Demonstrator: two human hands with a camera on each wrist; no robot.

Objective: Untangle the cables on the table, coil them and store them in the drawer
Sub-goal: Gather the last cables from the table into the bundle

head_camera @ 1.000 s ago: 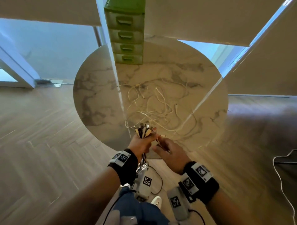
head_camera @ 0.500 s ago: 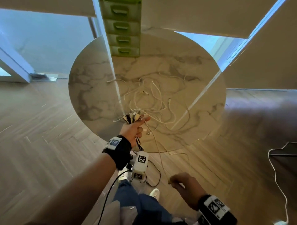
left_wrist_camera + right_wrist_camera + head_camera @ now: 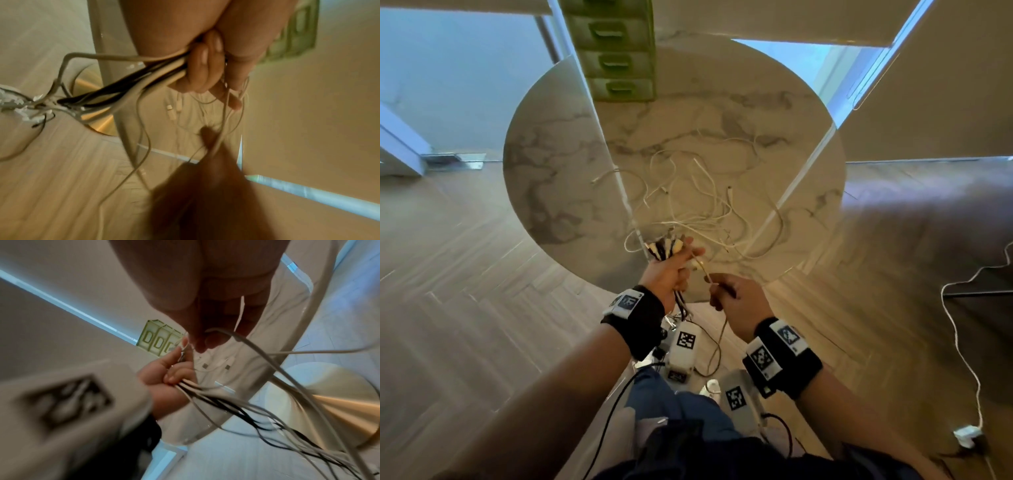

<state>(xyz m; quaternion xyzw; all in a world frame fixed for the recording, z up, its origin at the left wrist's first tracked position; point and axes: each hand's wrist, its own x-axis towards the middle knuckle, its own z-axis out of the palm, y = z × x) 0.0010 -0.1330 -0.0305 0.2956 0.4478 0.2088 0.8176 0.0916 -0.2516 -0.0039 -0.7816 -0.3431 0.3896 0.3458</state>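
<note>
Cables (image 3: 698, 205) tangled on marble surface (image 3: 558, 164)
Left hand (image 3: 671, 272) grips a bundle (image 3: 664, 247); right hand (image 3: 736, 301) pinches one cable; wrist views blurred; green drawers (image 3: 616, 65) cut off above.

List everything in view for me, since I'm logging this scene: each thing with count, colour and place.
bundle of cables: one, black and white strands, gripped in the left hand, ends hanging to the floor
single cable: one, white, pinched by the right hand, running up to the left hand
loose cables: several, exact count unclear, white, tangled on the table's near half
table: one, round, white marble look
drawer unit: one, green, at the table's far edge, visible drawers shut
charger with cord: one, white, on the wood floor at right
left hand: holds the bundle
right hand: holds the single cable
</note>
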